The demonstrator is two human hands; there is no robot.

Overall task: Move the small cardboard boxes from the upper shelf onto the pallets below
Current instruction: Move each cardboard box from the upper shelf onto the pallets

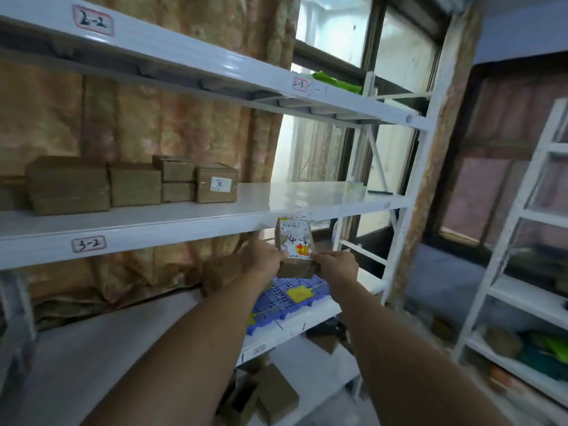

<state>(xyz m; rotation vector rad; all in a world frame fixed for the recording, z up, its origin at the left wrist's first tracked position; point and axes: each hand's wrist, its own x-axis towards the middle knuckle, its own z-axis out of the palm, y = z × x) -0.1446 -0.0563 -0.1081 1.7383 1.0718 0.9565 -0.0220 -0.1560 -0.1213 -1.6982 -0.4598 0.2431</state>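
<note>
The left arm and right arm are stretching forward, nearly straight; the left hand and right hand are gripping a small box between them.

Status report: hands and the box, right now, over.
Left hand and right hand both grip one small labelled box. Box in mid-air above the blue pallet, not yet down. Other boxes on shelf 3-2. Nothing visibly in the way.

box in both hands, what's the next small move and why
Probably lower the box onto the blue pallet: the left hand and right hand grip it in the air below the 3-2 shelf, and the pallet lies just beneath.
</note>
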